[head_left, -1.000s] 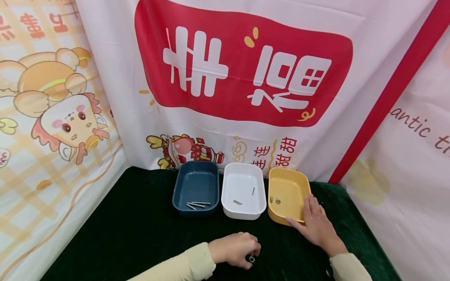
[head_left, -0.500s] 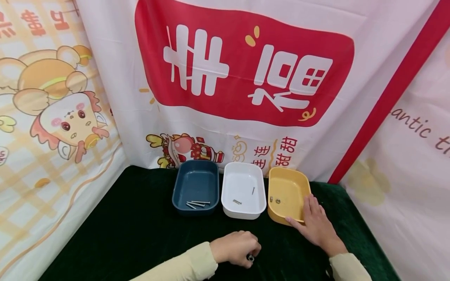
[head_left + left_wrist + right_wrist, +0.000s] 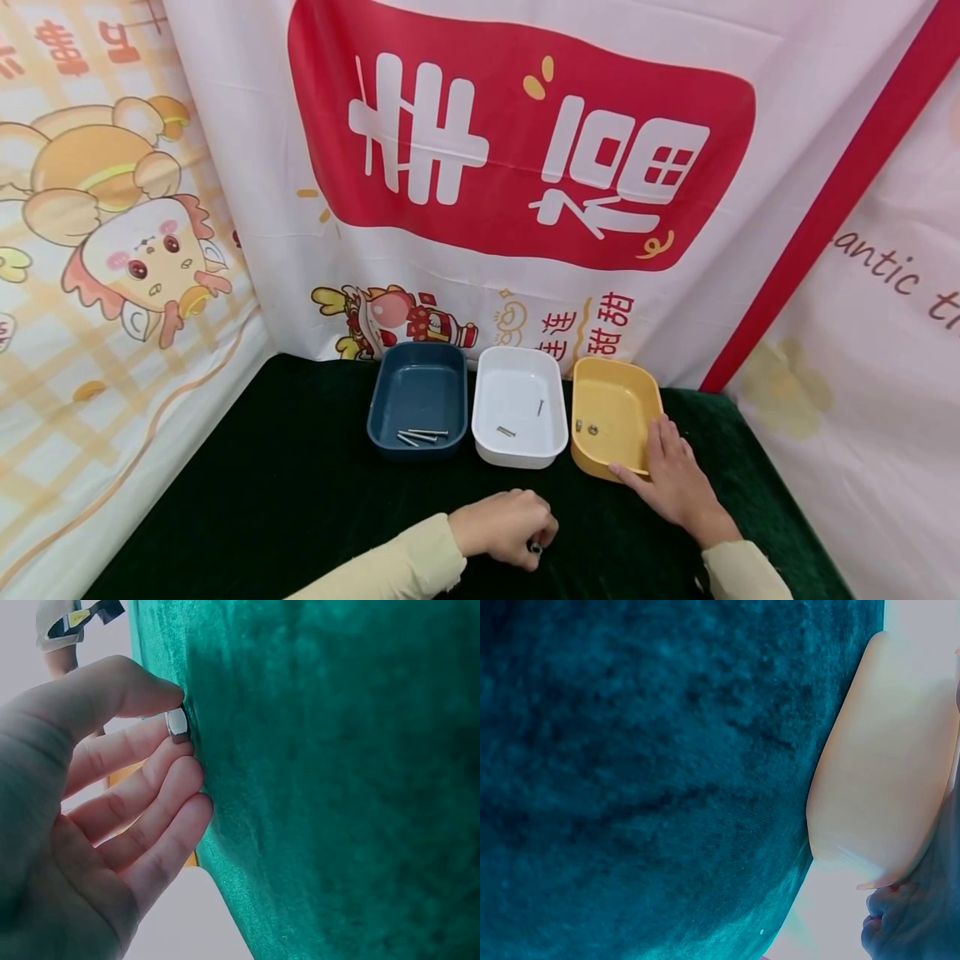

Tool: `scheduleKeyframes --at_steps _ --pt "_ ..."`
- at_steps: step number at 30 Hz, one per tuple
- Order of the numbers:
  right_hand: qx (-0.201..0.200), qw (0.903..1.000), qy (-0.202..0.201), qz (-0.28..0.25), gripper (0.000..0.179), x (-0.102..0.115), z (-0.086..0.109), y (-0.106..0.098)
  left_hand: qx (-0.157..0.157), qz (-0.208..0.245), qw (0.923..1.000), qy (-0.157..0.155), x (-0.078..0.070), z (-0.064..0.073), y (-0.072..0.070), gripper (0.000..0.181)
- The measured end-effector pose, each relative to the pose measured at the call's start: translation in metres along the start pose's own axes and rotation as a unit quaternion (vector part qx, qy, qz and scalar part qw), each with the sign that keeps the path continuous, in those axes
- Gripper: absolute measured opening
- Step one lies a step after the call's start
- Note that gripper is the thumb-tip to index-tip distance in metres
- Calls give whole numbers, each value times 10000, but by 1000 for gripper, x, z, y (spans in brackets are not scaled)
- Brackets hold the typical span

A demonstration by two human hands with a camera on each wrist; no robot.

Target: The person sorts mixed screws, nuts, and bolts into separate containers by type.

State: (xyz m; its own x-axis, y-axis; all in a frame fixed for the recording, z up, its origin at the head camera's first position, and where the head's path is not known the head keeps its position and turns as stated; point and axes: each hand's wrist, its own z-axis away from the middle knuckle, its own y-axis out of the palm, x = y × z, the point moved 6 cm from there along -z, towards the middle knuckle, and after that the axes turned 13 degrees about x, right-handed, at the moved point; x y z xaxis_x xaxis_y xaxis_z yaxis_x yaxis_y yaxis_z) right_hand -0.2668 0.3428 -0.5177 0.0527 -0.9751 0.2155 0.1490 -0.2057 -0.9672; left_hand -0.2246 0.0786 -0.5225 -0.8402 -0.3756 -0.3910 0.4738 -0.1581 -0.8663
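Low over the green cloth, my left hand (image 3: 506,529) pinches a small metal nut (image 3: 178,725) between thumb and forefinger; the other fingers bend loosely, close to the cloth. In the head view the nut is partly hidden by the fingers. My right hand (image 3: 678,483) rests against the yellow tray (image 3: 618,387), straight fingers along its right side and thumb at its near rim. Two small nuts (image 3: 593,430) lie in that tray. From the right wrist, the tray's outer wall (image 3: 885,765) shows, with part of the hand (image 3: 911,922) in shadow.
Left of the yellow tray stand a white tray (image 3: 519,375) with small screws (image 3: 506,432) and a dark blue tray (image 3: 420,379) with several longer screws (image 3: 423,435). Behind them hangs a printed cloth (image 3: 517,250). Dark green cloth (image 3: 300,492) covers the table.
The left hand has barely shifted, and the nut in its fingers has turned slightly, its hole showing less. My right hand and the trays stay put.
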Motion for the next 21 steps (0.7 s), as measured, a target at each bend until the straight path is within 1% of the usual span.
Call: scheduleKeyframes --at_steps 6,12,16,21 --pt "14 10000 23 -2 125 0 0 0 -243 -208 9995 57 0 -1 -9 13" --pt "45 10000 19 -45 125 1 -2 0 -476 -161 9986 134 -1 -4 -20 14" --pt "34 10000 31 -37 124 2 -2 0 -633 -269 9976 128 -1 -7 -28 14" --pt "-15 10000 9 11 124 1 -2 0 -754 -229 9968 99 1 -13 -41 13"
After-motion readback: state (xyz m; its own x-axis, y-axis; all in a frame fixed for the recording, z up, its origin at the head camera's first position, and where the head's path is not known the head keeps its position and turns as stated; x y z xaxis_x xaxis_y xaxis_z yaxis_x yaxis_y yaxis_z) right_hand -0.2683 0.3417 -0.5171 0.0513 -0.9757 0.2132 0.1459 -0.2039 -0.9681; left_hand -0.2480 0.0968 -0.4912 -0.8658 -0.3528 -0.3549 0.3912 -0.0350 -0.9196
